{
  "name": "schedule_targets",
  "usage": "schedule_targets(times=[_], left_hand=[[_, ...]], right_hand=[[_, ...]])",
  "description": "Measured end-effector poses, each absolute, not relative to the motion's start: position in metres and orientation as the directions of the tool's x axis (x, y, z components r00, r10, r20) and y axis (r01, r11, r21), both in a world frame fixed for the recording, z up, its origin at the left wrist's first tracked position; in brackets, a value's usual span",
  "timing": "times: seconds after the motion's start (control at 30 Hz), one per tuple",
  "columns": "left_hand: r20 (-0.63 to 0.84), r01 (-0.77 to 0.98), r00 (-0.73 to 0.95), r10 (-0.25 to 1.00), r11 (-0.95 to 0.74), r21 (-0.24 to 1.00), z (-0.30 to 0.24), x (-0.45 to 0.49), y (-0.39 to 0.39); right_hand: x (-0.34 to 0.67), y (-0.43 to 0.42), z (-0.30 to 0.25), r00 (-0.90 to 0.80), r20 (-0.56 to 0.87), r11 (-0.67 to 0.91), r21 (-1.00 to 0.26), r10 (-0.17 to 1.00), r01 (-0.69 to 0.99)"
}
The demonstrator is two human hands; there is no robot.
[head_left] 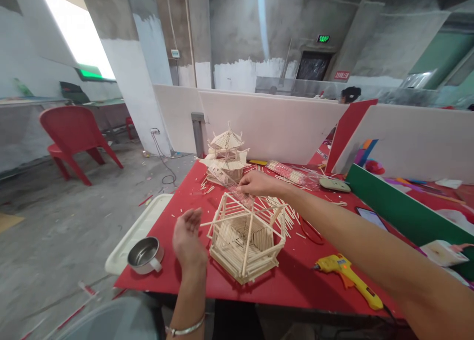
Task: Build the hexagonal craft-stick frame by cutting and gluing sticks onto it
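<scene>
A hexagonal structure of thin wooden sticks [245,239] stands on the red table [296,281] in front of me. My left hand [188,237] hovers just left of it, palm turned up, fingers loosely apart and holding nothing. My right hand [255,183] reaches across behind the structure, fingers closed on a packet of sticks [229,184] lying beside a finished stick pagoda [226,155]. Loose sticks [285,209] are scattered around the structure.
A yellow glue gun [348,276] lies at the right front. A steel cup [145,255] sits on a white tray [137,226] at the table's left edge. White partitions [274,125] stand behind; a green board [392,207] and a phone [371,217] lie right. A red chair [74,132] stands far left.
</scene>
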State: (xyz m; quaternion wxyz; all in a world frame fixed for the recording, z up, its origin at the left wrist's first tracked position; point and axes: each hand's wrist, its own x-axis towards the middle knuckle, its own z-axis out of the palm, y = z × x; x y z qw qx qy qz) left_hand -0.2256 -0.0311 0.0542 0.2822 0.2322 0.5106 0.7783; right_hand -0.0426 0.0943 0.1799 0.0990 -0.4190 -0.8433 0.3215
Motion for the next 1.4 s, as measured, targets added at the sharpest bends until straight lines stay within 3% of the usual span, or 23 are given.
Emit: schedule_targets(times=[0.23, 0.4, 0.63, 0.87, 1.07, 1.4], left_hand=[[0.006, -0.276, -0.524, 0.852, -0.176, 0.945, 0.057, -0.233, 0.016], [-0.09, -0.429, -0.294, 0.952, -0.047, 0.902, 0.062, -0.231, 0.044], [-0.133, -0.569, -0.016, 0.991, 0.101, 0.816, 0.071, -0.234, 0.061], [-0.126, -0.618, 0.094, 0.988, 0.157, 0.771, 0.077, -0.237, 0.058], [-0.111, -0.601, 0.089, 0.99, 0.142, 0.786, 0.078, -0.238, 0.053], [-0.161, -0.606, 0.074, 0.984, 0.173, 0.776, 0.073, -0.239, 0.054]], right_hand=[[-0.046, 0.095, 0.178, -0.637, -0.107, 0.458, -0.606, 0.763, 0.65], [-0.045, 0.096, 0.179, -0.63, -0.121, 0.442, -0.612, 0.767, 0.655], [-0.045, 0.097, 0.178, -0.621, -0.125, 0.426, -0.624, 0.774, 0.656], [-0.041, 0.101, 0.174, -0.642, -0.127, 0.421, -0.657, 0.756, 0.625], [-0.041, 0.098, 0.169, -0.646, -0.122, 0.398, -0.698, 0.753, 0.596], [-0.043, 0.095, 0.172, -0.649, -0.119, 0.433, -0.653, 0.751, 0.621]])
